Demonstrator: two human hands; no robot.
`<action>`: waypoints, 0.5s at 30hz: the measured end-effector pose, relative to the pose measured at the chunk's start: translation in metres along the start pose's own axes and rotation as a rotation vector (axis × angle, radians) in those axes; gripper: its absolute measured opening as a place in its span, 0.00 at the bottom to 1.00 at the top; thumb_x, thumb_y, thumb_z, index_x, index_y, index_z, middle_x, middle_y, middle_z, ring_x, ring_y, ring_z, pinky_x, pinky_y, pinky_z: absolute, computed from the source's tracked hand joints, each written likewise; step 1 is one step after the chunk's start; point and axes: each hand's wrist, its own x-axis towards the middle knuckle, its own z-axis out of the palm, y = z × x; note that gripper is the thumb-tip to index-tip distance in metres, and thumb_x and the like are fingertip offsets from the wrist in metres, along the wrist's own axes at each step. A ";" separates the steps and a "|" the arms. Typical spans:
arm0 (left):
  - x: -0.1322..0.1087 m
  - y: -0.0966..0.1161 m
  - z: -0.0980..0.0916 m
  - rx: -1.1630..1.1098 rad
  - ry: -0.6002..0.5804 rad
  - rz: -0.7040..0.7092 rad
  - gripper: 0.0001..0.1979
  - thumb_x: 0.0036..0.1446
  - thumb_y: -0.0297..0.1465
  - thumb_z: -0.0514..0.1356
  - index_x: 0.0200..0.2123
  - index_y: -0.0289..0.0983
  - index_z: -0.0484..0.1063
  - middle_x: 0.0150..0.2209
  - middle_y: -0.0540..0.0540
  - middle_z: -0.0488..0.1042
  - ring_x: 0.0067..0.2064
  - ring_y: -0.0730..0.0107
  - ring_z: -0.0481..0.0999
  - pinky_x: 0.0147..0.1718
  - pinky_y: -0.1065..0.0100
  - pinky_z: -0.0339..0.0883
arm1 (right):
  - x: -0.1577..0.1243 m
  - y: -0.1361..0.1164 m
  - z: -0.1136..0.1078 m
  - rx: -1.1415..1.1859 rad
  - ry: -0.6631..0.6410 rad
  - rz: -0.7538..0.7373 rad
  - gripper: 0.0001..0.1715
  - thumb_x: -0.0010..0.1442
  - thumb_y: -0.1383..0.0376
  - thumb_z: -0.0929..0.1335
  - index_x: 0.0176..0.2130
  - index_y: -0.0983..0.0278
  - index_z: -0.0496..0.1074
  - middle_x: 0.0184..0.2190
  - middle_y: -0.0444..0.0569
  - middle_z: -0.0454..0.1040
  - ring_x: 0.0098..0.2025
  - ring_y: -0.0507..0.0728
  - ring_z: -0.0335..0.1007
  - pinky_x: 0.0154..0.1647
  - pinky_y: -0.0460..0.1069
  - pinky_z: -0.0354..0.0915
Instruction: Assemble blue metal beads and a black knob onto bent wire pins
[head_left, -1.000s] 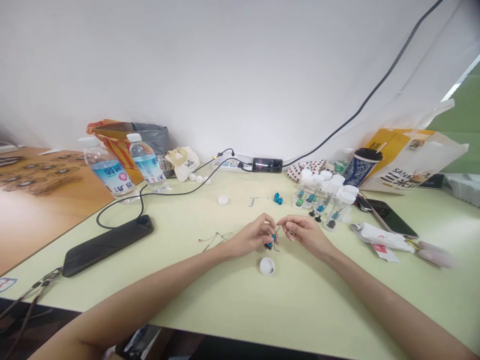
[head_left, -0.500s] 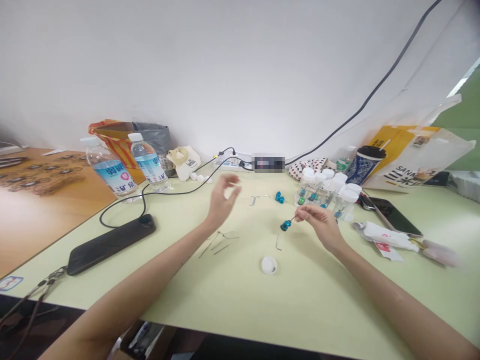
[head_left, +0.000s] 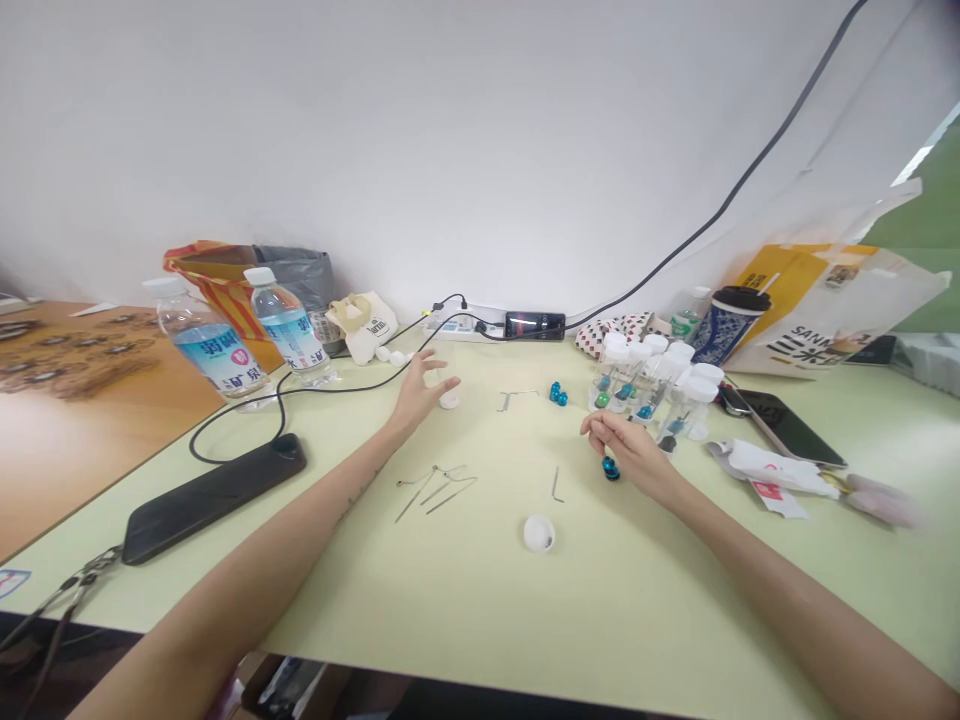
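While the left hand (head_left: 424,393) is held raised above the desk, its fingers are spread wide and nothing is gripped; a white bottle cap (head_left: 449,400) is located just beside the fingertips (head_left: 456,381). Bent wire picks (head_left: 436,490) are laid on the pale green desk (head_left: 375,600) below that hand. Further right, a small L-shaped wire (head_left: 556,485) and a second white cap (head_left: 538,533) are noted well apart from both hands. The right hand (head_left: 628,452) is curled closed, thumb against forefinger. A blue metal bead (head_left: 610,468) is seen directly beneath it, touching the hand; whether it is gripped cannot be determined. Capped clear vials (head_left: 645,390) are stood just beyond.
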 end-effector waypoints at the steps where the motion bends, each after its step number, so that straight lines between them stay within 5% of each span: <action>1: 0.000 0.001 0.001 0.002 -0.024 0.023 0.24 0.54 0.41 0.60 0.50 0.37 0.60 0.45 0.42 0.73 0.52 0.60 0.71 0.52 0.56 0.62 | 0.000 0.000 -0.001 -0.029 -0.012 -0.003 0.19 0.68 0.57 0.55 0.37 0.61 0.68 0.22 0.42 0.68 0.24 0.52 0.63 0.26 0.47 0.60; 6: -0.016 0.026 0.001 0.068 -0.060 0.190 0.17 0.61 0.38 0.53 0.51 0.37 0.61 0.44 0.42 0.73 0.49 0.64 0.71 0.52 0.59 0.62 | 0.000 -0.002 -0.003 -0.157 -0.031 -0.072 0.16 0.66 0.61 0.61 0.29 0.61 0.71 0.29 0.47 0.73 0.36 0.56 0.66 0.38 0.52 0.61; 10: -0.045 0.057 0.008 0.139 -0.215 0.372 0.14 0.60 0.34 0.56 0.49 0.40 0.67 0.50 0.42 0.72 0.54 0.62 0.68 0.55 0.59 0.58 | -0.002 -0.010 -0.004 -0.221 0.069 -0.103 0.11 0.61 0.63 0.67 0.28 0.60 0.73 0.34 0.51 0.73 0.46 0.62 0.62 0.47 0.58 0.56; 15: -0.081 0.087 0.025 0.191 -0.391 0.483 0.15 0.60 0.29 0.56 0.50 0.41 0.68 0.49 0.45 0.73 0.52 0.62 0.70 0.53 0.60 0.60 | -0.004 -0.023 -0.014 -0.125 0.171 -0.039 0.13 0.64 0.60 0.64 0.33 0.62 0.76 0.29 0.49 0.69 0.32 0.55 0.64 0.34 0.52 0.59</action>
